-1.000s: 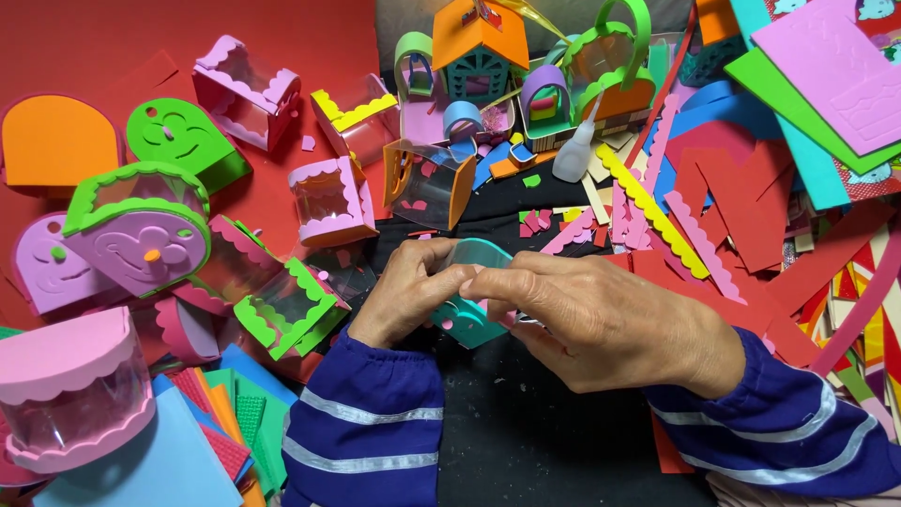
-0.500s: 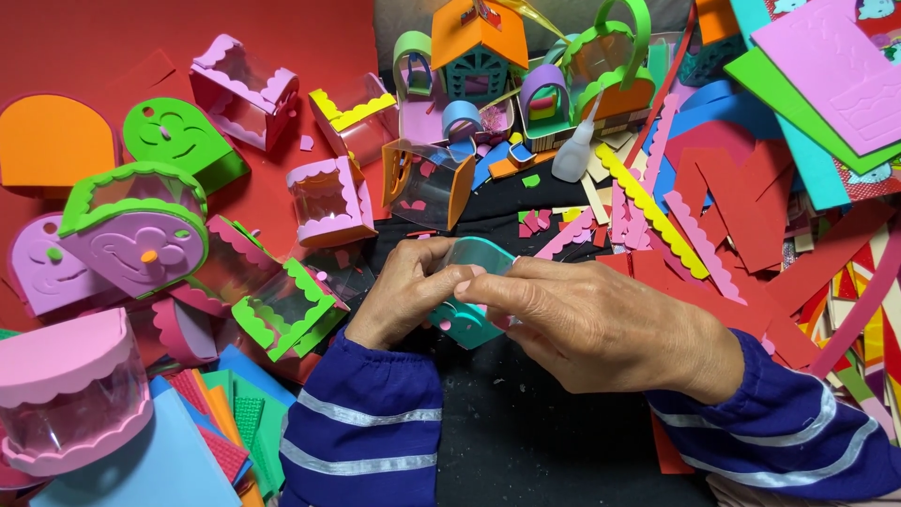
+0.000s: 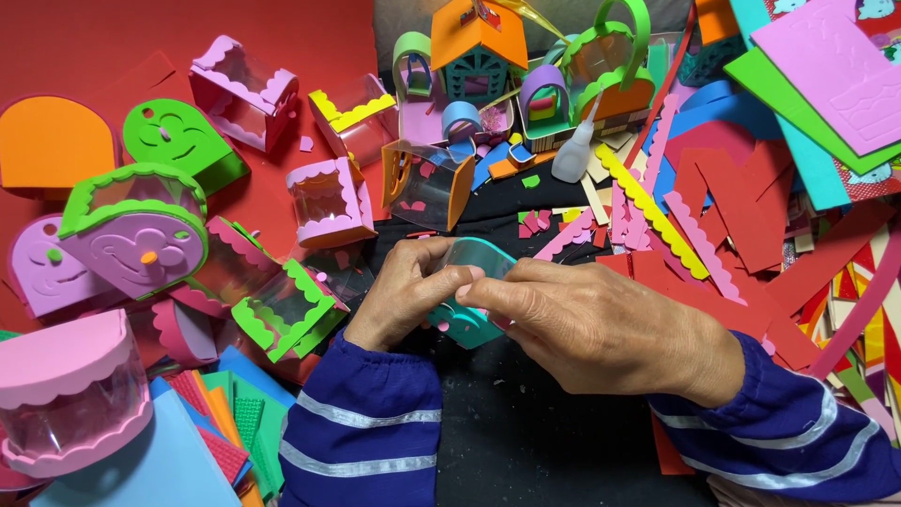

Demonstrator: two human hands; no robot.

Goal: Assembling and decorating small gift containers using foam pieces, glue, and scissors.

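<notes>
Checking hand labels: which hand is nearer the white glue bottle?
Right. The right hand lies below the glue bottle; the left hand sits farther off, down-left, both holding the teal piece.

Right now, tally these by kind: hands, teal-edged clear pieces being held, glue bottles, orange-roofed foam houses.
hands: 2 (left hand, right hand)
teal-edged clear piece, pinched by both hands: 1
glue bottle: 1
orange-roofed house: 1
total: 5

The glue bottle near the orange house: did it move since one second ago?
No. The glue bottle lies at the same spot below the orange house.
</notes>
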